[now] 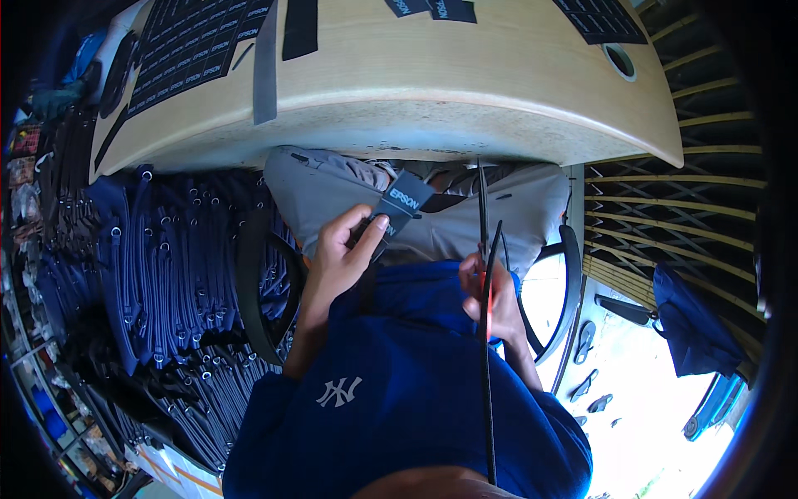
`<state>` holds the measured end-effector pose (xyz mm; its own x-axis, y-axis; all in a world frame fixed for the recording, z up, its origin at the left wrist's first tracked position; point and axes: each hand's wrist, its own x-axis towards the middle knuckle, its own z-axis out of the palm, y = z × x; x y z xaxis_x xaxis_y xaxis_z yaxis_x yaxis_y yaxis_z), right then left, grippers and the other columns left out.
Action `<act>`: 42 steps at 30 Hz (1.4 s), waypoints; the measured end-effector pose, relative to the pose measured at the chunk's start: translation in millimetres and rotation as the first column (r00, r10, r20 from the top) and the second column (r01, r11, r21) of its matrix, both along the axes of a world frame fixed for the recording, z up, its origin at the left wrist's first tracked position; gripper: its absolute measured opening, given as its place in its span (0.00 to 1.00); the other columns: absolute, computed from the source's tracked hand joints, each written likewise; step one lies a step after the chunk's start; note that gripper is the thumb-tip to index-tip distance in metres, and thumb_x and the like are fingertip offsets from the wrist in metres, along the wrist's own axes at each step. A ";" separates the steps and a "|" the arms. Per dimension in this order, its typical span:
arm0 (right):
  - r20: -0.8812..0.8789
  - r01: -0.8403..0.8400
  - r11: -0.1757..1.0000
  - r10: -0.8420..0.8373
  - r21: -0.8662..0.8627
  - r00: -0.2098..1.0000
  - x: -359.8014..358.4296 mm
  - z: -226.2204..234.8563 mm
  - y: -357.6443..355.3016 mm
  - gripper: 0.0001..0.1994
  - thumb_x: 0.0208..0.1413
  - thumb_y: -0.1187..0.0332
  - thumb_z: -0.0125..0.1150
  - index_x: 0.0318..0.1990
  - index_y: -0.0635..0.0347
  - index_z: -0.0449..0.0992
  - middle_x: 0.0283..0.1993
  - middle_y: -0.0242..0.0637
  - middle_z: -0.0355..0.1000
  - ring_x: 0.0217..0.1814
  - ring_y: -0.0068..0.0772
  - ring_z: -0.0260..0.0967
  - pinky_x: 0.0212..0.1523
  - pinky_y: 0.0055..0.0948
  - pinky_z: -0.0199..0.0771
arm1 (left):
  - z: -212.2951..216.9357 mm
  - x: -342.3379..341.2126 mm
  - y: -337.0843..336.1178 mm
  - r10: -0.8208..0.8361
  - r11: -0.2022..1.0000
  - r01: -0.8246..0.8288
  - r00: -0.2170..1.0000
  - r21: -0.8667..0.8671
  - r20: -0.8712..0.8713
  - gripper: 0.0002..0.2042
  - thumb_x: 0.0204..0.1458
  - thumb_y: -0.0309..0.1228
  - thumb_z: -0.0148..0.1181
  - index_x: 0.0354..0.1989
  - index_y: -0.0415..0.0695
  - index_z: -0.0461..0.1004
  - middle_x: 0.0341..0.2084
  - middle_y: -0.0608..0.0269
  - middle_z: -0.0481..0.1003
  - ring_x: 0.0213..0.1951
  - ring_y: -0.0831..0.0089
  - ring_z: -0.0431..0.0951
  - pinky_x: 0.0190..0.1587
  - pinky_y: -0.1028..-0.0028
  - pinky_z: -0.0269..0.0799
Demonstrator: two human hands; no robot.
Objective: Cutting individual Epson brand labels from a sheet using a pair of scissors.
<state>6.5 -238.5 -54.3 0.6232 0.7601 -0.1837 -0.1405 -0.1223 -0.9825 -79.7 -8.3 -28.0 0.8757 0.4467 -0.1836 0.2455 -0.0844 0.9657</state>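
While the person sits at the curved wooden table (465, 91), the left hand (337, 262) is raised over the lap and pinches a small black label (399, 204) with white print between thumb and fingers (370, 231). That label sticks up and away from the fingertips, toward the table edge, above the grey trousers (332, 187). The right hand (495, 303) is closed around the handles of a long pair of scissors (485, 249); its fingers are curled in tight, and the thin dark blades point up toward the table, just to the right of the label and apart from it. Both hands hover in front of a blue shirt (391, 391). On the table lie sheets of black labels (195, 46) and a few loose black strips (299, 29). To the person's left, a large heap of dark blue fabric with metal eyelets (166, 283) is piled on the floor.
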 end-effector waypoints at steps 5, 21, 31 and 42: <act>-0.079 -0.159 0.985 0.153 -0.072 0.985 -1.0 -3.9 -29.1 0.41 0.42 0.29 0.53 0.42 0.66 0.64 0.25 0.31 0.60 0.25 0.23 0.57 0.28 0.25 0.58 | 11.7 8.2 14.6 -0.017 0.990 0.019 1.000 0.143 -0.014 0.14 0.57 0.30 0.54 0.20 0.38 0.63 0.12 0.73 0.59 0.19 0.90 0.55 0.18 0.80 0.50; -0.046 -0.469 0.882 0.470 0.031 0.881 5.0 5.2 -15.8 0.46 0.44 0.27 0.44 0.42 0.73 0.66 0.21 0.35 0.61 0.21 0.30 0.61 0.27 0.30 0.61 | 32.0 23.6 10.1 -0.306 0.945 0.298 0.951 0.133 0.040 0.11 0.53 0.29 0.58 0.21 0.35 0.70 0.11 0.68 0.63 0.18 0.88 0.58 0.17 0.80 0.53; -0.038 -0.456 0.889 0.457 0.034 0.888 5.0 3.9 -11.1 0.45 0.46 0.28 0.43 0.42 0.75 0.67 0.20 0.37 0.63 0.21 0.33 0.64 0.28 0.30 0.64 | 27.5 20.6 12.4 -0.354 0.929 0.345 0.934 0.131 0.050 0.12 0.52 0.29 0.58 0.21 0.35 0.70 0.11 0.66 0.62 0.18 0.86 0.57 0.18 0.79 0.53; -0.111 -0.384 0.922 0.388 0.052 0.915 6.0 23.0 2.5 0.24 0.59 0.50 0.48 0.31 0.69 0.67 0.26 0.43 0.65 0.27 0.35 0.65 0.30 0.32 0.63 | 32.9 28.0 23.9 -0.410 0.906 0.397 0.910 0.145 0.070 0.12 0.53 0.29 0.58 0.22 0.33 0.69 0.12 0.61 0.62 0.18 0.84 0.56 0.19 0.78 0.54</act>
<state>12.6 -236.0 -31.3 0.2558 0.9432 -0.2120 -0.2017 -0.1623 -0.9659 -51.7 15.6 4.9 0.9963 0.0651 -0.0556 0.0716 -0.2774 0.9581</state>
